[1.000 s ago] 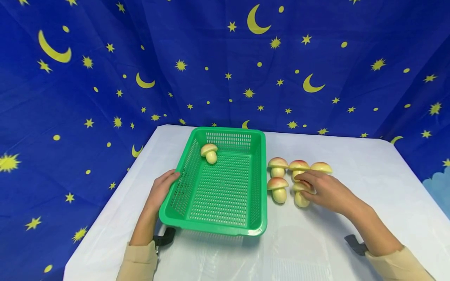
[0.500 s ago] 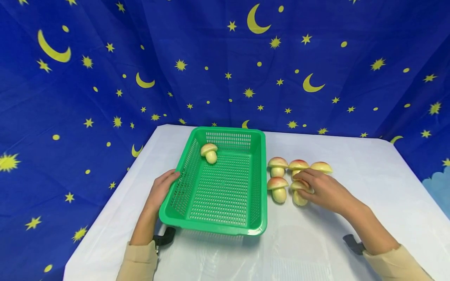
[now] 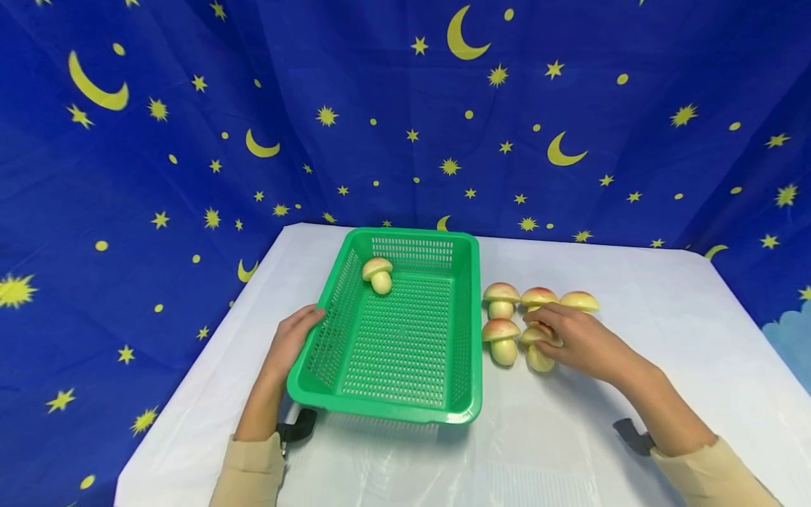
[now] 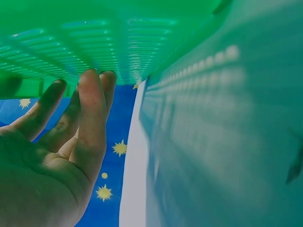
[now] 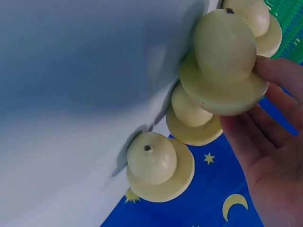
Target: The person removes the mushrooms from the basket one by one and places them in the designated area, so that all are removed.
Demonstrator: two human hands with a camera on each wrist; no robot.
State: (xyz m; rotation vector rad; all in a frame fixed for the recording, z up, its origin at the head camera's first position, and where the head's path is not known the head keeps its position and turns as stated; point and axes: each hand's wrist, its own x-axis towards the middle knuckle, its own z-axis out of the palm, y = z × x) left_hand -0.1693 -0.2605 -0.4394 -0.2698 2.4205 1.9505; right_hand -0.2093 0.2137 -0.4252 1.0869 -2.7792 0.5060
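Note:
In the head view, a green plastic basket point(image 3: 402, 415) lies on the table, one toy mushroom point(image 3: 378, 276) in its far left corner. My left hand point(image 3: 293, 343) holds the basket by its left rim; the left wrist view shows the fingers point(image 4: 91, 101) against the slotted outer wall. My right hand point(image 3: 586, 343) pinches a yellowish toy mushroom point(image 5: 225, 52) at its cap, thumb on one side and fingers on the other. Its stem points toward me in the head view, and the hand covers part of the cap.
Beside the basket's right wall lie two mushrooms, a far one point(image 3: 500, 299) and a near one point(image 3: 503, 343). Behind my right hand are two more, one red-capped point(image 3: 538, 296) and one yellow point(image 3: 579, 301). A blue star-patterned cloth point(image 3: 393, 91) hangs beyond the white table point(image 3: 684, 338).
My right hand has drawn slightly left with the mushroom it pinches, toward the near mushroom by the basket. The left hand and the basket have stayed in place.

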